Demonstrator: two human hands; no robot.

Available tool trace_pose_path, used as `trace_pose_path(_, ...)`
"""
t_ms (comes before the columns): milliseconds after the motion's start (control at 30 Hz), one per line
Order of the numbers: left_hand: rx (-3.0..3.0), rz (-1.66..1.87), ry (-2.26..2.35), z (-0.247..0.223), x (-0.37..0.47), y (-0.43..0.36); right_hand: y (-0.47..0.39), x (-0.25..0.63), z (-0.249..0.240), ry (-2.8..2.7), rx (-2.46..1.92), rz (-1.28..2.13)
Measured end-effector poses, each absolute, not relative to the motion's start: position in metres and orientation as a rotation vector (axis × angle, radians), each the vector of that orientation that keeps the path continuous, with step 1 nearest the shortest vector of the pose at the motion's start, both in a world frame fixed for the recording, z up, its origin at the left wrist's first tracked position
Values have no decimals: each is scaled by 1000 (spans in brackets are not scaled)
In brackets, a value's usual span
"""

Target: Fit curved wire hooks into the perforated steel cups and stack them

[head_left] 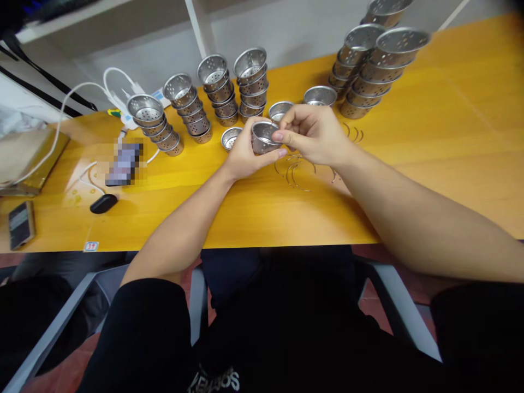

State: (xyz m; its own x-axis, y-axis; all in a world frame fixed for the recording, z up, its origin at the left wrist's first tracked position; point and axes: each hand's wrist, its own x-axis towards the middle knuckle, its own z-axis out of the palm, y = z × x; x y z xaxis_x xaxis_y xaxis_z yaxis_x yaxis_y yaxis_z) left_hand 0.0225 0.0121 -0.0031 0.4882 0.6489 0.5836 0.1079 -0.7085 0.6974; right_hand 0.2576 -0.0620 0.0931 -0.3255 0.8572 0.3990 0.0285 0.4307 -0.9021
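My left hand [241, 157] is wrapped round a small perforated metal cup [262, 143], held tilted above the table with its mouth up. At the cup's right rim, my right hand [317, 134] is closed in a pinch; what lies between thumb and fingers is too small to make out. Several thin curved wires [291, 176] lie on the table just below and right of the hands. Close behind my left hand sits a shallow metal cup [230, 137]. Two more single cups stand past my right hand: one [280, 109] partly covered by it, another [320, 95] farther right.
Stacks of perforated cups stand along the back, the leftmost [158, 126] beside a phone [124, 164] with white cables. Taller stacks [374, 79] rise at back right. A black oval object [103, 203], a second phone [22, 225] and a box [28, 164] lie left on the yellow table [245, 218].
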Motion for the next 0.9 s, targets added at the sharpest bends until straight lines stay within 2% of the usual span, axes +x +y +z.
trace_pose_path(367, 2153, 1171, 642, -2, 20, 12, -63, 261, 92, -1735, -782, 1029)
trace_pose_path(667, 2093, 1266, 676, -10, 18, 21, -67, 266, 84, -1748, -840, 598)
trace_pose_path(900, 2132, 1297, 640, -17, 14, 30, -66, 266, 82, -1831, -868, 610)
